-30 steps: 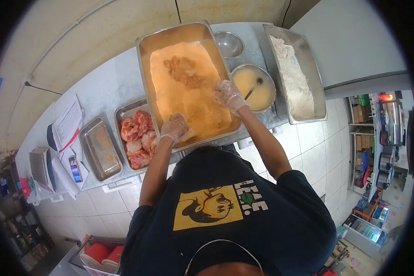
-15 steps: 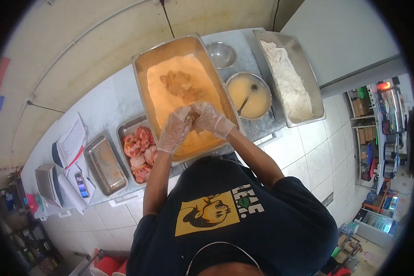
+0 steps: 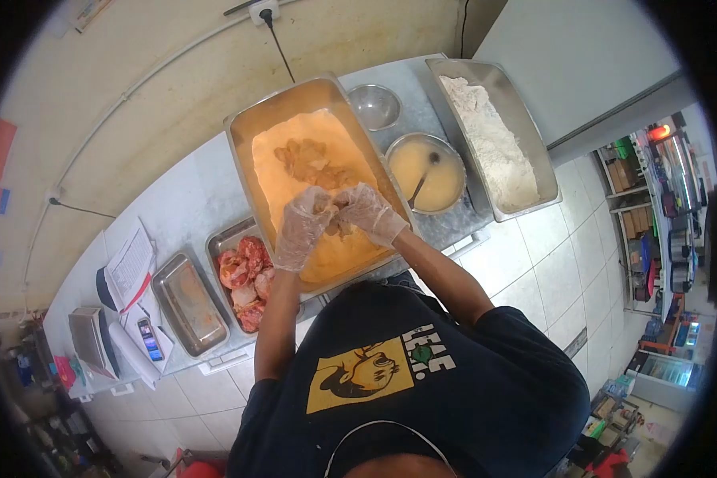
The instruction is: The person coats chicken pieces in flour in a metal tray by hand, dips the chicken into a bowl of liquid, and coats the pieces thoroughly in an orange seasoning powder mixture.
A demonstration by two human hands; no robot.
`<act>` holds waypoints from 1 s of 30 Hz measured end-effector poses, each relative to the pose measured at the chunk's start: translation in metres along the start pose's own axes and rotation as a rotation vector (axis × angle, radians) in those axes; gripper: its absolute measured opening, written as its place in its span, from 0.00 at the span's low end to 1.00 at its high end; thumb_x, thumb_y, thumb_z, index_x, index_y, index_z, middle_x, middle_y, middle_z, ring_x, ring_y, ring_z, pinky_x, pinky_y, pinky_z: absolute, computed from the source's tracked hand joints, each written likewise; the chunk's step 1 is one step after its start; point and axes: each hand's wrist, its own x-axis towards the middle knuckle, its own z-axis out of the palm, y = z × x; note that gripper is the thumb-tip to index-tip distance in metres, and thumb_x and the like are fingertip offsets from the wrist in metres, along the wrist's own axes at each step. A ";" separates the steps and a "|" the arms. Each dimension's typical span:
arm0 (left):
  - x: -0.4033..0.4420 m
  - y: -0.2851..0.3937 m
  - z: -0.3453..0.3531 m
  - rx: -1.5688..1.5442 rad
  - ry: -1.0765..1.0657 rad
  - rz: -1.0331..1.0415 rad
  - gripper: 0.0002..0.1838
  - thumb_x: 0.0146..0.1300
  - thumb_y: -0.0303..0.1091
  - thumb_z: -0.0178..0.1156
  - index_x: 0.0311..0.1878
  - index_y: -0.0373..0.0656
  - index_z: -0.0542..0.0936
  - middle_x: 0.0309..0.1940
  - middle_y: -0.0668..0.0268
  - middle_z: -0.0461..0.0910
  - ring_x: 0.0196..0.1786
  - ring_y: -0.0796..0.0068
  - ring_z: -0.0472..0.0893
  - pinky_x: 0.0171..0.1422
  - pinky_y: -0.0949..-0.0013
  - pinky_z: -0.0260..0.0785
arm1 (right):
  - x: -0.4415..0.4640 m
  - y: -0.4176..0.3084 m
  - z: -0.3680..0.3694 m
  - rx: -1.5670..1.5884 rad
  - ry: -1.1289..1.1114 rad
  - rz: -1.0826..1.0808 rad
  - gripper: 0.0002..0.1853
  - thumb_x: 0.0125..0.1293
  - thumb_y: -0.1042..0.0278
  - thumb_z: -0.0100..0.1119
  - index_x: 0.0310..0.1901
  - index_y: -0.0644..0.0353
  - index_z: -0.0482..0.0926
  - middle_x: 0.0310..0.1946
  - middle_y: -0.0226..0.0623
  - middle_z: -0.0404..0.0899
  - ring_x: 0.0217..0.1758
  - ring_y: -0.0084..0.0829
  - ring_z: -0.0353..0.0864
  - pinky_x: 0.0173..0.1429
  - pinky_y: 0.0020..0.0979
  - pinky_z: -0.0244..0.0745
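Observation:
My left hand (image 3: pixel 299 231) and my right hand (image 3: pixel 372 215), both in clear plastic gloves, meet over a deep metal pan (image 3: pixel 240 163). Between their closed fingers is a coated piece of meat (image 3: pixel 332 208), mostly hidden by the gloves. Orange breading flour (image 3: pixel 272 182) covers the pan's bottom. Several coated meat pieces (image 3: pixel 307 158) lie in that flour, just beyond my fingers. Left of the pan, raw meat pieces (image 3: pixel 247 275) fill a smaller metal tray (image 3: pixel 213 253).
An empty-looking shallow tray (image 3: pixel 190 307) stands farther left, beside a phone (image 3: pixel 150 340) and papers (image 3: pixel 131 263). On the right are a small metal bowl (image 3: pixel 374 107), a bowl of pale liquid (image 3: pixel 426 175) with a dark-handled utensil, and a long pan of white flour (image 3: pixel 494 143).
The view has shifted slightly, so the pans sit a little lower in it. My hands stay together over the orange flour, with the fingers slightly rearranged around the meat.

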 end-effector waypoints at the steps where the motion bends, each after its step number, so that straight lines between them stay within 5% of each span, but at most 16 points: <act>1: 0.002 0.006 -0.002 -0.002 -0.006 0.008 0.09 0.60 0.32 0.64 0.41 0.39 0.78 0.32 0.57 0.80 0.35 0.64 0.80 0.42 0.65 0.72 | -0.001 -0.001 -0.002 -0.040 0.018 -0.031 0.07 0.53 0.71 0.66 0.33 0.64 0.85 0.23 0.40 0.83 0.27 0.27 0.82 0.33 0.30 0.76; 4: 0.001 0.021 -0.009 -0.014 0.181 -0.092 0.10 0.60 0.33 0.65 0.41 0.38 0.79 0.36 0.59 0.81 0.38 0.67 0.80 0.45 0.67 0.71 | -0.004 -0.012 -0.015 -0.491 0.086 -0.236 0.06 0.54 0.72 0.65 0.33 0.63 0.86 0.23 0.37 0.84 0.28 0.26 0.82 0.34 0.29 0.77; 8: -0.002 0.004 -0.022 -0.006 0.283 -0.127 0.11 0.59 0.34 0.66 0.40 0.39 0.79 0.35 0.60 0.81 0.39 0.67 0.79 0.47 0.66 0.71 | -0.033 -0.050 -0.050 -0.383 0.127 -0.191 0.06 0.55 0.76 0.63 0.35 0.63 0.86 0.27 0.36 0.85 0.28 0.26 0.82 0.35 0.27 0.77; 10: -0.008 -0.001 -0.026 -0.076 0.283 -0.156 0.10 0.60 0.34 0.65 0.40 0.39 0.79 0.36 0.61 0.81 0.39 0.68 0.79 0.47 0.66 0.70 | -0.038 -0.050 -0.080 -0.219 0.199 -0.383 0.07 0.55 0.79 0.63 0.36 0.63 0.85 0.30 0.36 0.85 0.29 0.27 0.82 0.36 0.26 0.76; 12: -0.010 0.001 -0.029 -0.028 0.266 -0.192 0.09 0.64 0.35 0.63 0.41 0.39 0.79 0.35 0.68 0.79 0.40 0.77 0.75 0.50 0.71 0.68 | -0.041 -0.048 -0.113 -0.082 0.268 -0.356 0.07 0.55 0.80 0.62 0.36 0.63 0.85 0.31 0.36 0.85 0.31 0.27 0.82 0.36 0.27 0.76; 14: -0.011 -0.010 -0.026 -0.047 0.276 -0.195 0.09 0.63 0.34 0.63 0.41 0.39 0.79 0.35 0.65 0.80 0.40 0.73 0.77 0.49 0.70 0.69 | -0.049 -0.052 -0.130 0.051 0.341 -0.335 0.07 0.56 0.81 0.62 0.36 0.64 0.84 0.31 0.37 0.85 0.32 0.27 0.81 0.37 0.27 0.77; 16: -0.011 -0.009 -0.026 -0.064 0.292 -0.197 0.09 0.61 0.33 0.64 0.40 0.39 0.80 0.36 0.62 0.81 0.40 0.70 0.78 0.48 0.68 0.70 | -0.059 -0.068 -0.140 -0.209 0.554 -0.124 0.06 0.55 0.77 0.65 0.36 0.62 0.84 0.31 0.36 0.84 0.33 0.25 0.81 0.38 0.26 0.77; 19: -0.013 -0.002 -0.027 -0.108 0.271 -0.226 0.09 0.62 0.33 0.63 0.41 0.39 0.80 0.36 0.62 0.81 0.40 0.71 0.78 0.48 0.68 0.70 | -0.044 -0.007 -0.181 -0.348 0.699 -0.104 0.07 0.54 0.74 0.67 0.36 0.61 0.85 0.30 0.36 0.85 0.33 0.26 0.82 0.39 0.28 0.77; 21: -0.014 -0.001 -0.028 -0.112 0.231 -0.226 0.08 0.64 0.33 0.62 0.41 0.39 0.79 0.35 0.68 0.79 0.40 0.78 0.75 0.49 0.73 0.68 | -0.037 0.023 -0.201 -0.432 0.735 -0.103 0.07 0.53 0.72 0.67 0.36 0.60 0.85 0.30 0.36 0.85 0.33 0.28 0.82 0.40 0.29 0.77; 26: -0.015 -0.006 -0.031 -0.106 0.254 -0.219 0.07 0.64 0.32 0.62 0.41 0.39 0.80 0.35 0.66 0.80 0.40 0.77 0.76 0.49 0.72 0.68 | -0.023 0.072 -0.215 -0.438 0.865 0.014 0.07 0.50 0.78 0.65 0.32 0.60 0.83 0.29 0.31 0.83 0.32 0.23 0.80 0.38 0.26 0.76; 30: -0.017 -0.009 -0.034 -0.194 0.263 -0.252 0.07 0.65 0.31 0.61 0.41 0.39 0.80 0.36 0.69 0.78 0.40 0.80 0.74 0.48 0.74 0.67 | -0.015 0.101 -0.220 -0.796 0.879 0.099 0.06 0.48 0.73 0.66 0.31 0.58 0.85 0.31 0.39 0.84 0.34 0.31 0.84 0.40 0.31 0.78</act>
